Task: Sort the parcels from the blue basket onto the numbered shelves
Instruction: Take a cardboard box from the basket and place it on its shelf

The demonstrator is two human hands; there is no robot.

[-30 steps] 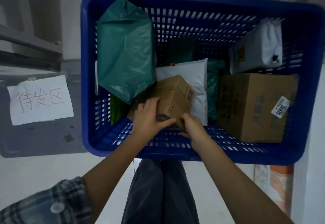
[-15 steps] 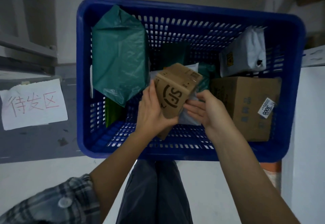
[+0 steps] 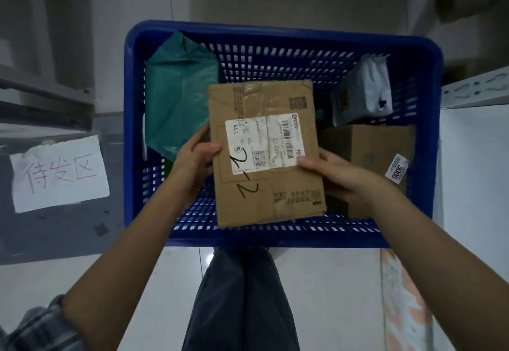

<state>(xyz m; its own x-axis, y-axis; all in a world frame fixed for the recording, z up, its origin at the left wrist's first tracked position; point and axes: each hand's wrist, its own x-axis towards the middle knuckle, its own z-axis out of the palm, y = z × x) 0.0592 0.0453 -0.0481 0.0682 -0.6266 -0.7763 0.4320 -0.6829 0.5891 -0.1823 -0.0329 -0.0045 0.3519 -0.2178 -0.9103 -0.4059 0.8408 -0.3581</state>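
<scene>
Box: a flat brown cardboard box (image 3: pixel 265 152) is held up over the blue basket (image 3: pixel 281 34), its labelled face turned to the camera.
Left hand: the left hand (image 3: pixel 192 162) grips the box's left edge, thumb curled onto the front face and fingers behind.
Right hand: the right hand (image 3: pixel 340 175) grips the box's right edge, thumb pressed on the corner of the label and fingers behind.
Box label: a white shipping label (image 3: pixel 264 142) reads "A4-1" at its left end, with barcodes and "CE 069" towards the right; the small print is too fine to read.
Handwriting: "2-2" in black marker runs from the label down onto the cardboard.
Basket contents: a green bag (image 3: pixel 180 102) leans against the left wall; a grey-white bag (image 3: pixel 363 91) sits at the far right; below it lies a larger brown carton (image 3: pixel 369 155) with a white sticker (image 3: pixel 398 170) reading "3005".
Sign: a white paper sign (image 3: pixel 59 173) on the grey surface left of the basket carries red handwritten Chinese characters, "待发区".
Person: dark trousers (image 3: pixel 242 301) show below the basket, and a plaid sleeve (image 3: pixel 41 328) at lower left.
</scene>
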